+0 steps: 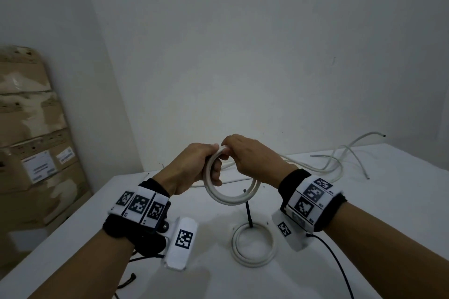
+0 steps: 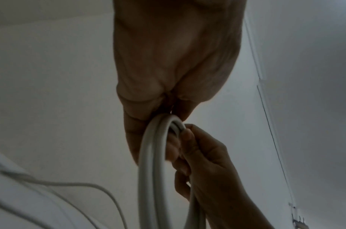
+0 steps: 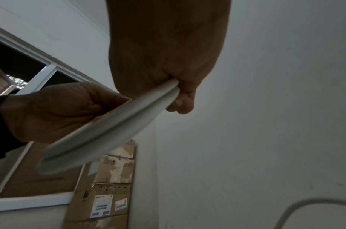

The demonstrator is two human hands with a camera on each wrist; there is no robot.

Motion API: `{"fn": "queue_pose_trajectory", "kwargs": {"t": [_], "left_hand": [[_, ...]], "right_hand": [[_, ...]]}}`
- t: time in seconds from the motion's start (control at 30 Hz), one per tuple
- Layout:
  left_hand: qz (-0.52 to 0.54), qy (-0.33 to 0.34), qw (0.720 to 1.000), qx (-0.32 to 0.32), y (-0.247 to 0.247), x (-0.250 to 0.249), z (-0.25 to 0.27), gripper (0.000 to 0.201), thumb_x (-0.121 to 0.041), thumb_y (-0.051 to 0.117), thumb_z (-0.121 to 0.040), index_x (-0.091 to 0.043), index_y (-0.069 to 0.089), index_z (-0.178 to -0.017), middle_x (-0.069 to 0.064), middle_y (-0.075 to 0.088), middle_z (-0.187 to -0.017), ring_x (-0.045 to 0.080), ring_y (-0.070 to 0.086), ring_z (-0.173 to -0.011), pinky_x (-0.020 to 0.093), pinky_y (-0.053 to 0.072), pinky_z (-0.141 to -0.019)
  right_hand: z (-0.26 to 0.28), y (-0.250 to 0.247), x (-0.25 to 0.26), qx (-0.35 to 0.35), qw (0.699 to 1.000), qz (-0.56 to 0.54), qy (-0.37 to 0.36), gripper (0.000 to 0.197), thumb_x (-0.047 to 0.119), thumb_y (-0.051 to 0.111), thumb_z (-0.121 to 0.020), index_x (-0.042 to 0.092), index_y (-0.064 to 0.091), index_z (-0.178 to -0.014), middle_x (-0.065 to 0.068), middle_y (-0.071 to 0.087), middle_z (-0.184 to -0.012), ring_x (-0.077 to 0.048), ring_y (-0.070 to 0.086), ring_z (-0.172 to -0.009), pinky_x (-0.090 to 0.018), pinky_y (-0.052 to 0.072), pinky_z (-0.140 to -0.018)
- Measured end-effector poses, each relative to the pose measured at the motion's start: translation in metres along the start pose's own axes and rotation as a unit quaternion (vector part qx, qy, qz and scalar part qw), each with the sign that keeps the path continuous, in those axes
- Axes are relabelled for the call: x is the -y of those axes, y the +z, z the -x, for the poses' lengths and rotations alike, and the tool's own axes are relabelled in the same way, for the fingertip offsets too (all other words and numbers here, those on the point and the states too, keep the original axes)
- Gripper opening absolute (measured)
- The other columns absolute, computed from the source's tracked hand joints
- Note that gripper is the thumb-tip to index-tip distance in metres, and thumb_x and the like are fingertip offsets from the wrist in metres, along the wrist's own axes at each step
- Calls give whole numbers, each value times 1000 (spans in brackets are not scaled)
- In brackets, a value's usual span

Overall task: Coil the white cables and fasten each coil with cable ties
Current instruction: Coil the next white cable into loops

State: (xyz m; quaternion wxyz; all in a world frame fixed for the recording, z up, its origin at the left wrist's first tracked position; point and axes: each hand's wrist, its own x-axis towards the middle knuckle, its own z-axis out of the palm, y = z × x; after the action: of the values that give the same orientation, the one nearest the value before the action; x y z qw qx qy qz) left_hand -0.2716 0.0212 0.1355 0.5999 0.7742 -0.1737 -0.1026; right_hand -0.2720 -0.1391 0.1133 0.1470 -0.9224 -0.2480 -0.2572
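Observation:
Both hands hold a white cable coil [image 1: 230, 198] in the air above the white table [image 1: 364, 201]. My left hand [image 1: 194, 165] grips the coil's left side, with its fingers curled through the ring. My right hand [image 1: 245, 153] pinches the top of the coil. The left wrist view shows the coil [image 2: 152, 155] between my left hand [image 2: 168, 100] and my right hand [image 2: 203, 162]. The same coil [image 3: 109, 128] runs from my right hand [image 3: 174, 86] to my left hand [image 3: 56, 111] in the right wrist view. A second coil [image 1: 254, 245], fastened with a black cable tie [image 1: 248, 211], lies on the table below.
Several loose white cables [image 1: 340, 160] sprawl over the table's far right. Stacked cardboard boxes [image 1: 31, 141] stand against the wall at the left. A black wire [image 1: 340, 267] trails from my right wrist across the table's near side.

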Motion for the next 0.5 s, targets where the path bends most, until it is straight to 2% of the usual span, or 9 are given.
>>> {"fn": "queue_pose_trajectory", "kwargs": {"t": [0.07, 0.17, 0.3, 0.43, 0.5], "left_hand": [[-32, -9, 999, -10, -8, -2, 4, 38, -21, 36, -102, 8, 61, -101, 17, 62, -77, 26, 61, -60, 42, 57, -64], [-45, -37, 998, -19, -23, -4, 13, 33, -19, 38, -100, 4, 62, -101, 21, 65, -90, 30, 66, -66, 41, 58, -62], [-21, -66, 997, 15, -46, 1, 28, 33, -19, 33, -102, 2, 58, -98, 12, 60, -74, 20, 57, -59, 32, 51, -58], [-92, -93, 991, -4, -66, 10, 46, 41, -29, 34, -104, 6, 54, -114, 6, 50, -73, 14, 50, -60, 27, 51, -59], [-121, -99, 988, -16, -77, 14, 55, 43, -31, 34, -104, 5, 56, -108, 5, 49, -72, 14, 49, -60, 26, 51, -58]], "right_hand": [[-4, 2, 7, 11, 1000, -2, -7, 17, 12, 38, -99, 10, 53, -108, -6, 56, -107, -27, 56, -85, -31, 40, -69], [-13, 7, 22, 20, 999, 3, -27, 18, 16, 38, -100, 8, 51, -111, -7, 56, -105, -26, 55, -84, -27, 34, -66], [-24, 20, 41, 32, 998, -7, -49, 19, 19, 38, -100, 8, 52, -106, -7, 58, -98, -26, 55, -84, -32, 40, -69], [-34, 43, 62, 33, 996, -15, -80, 9, 9, 43, -96, 8, 52, -97, -7, 61, -90, -28, 56, -79, -33, 40, -67], [-38, 53, 76, 32, 995, -47, -82, 9, 11, 43, -97, 9, 50, -103, -6, 60, -84, -27, 55, -75, -33, 40, -64]]}}
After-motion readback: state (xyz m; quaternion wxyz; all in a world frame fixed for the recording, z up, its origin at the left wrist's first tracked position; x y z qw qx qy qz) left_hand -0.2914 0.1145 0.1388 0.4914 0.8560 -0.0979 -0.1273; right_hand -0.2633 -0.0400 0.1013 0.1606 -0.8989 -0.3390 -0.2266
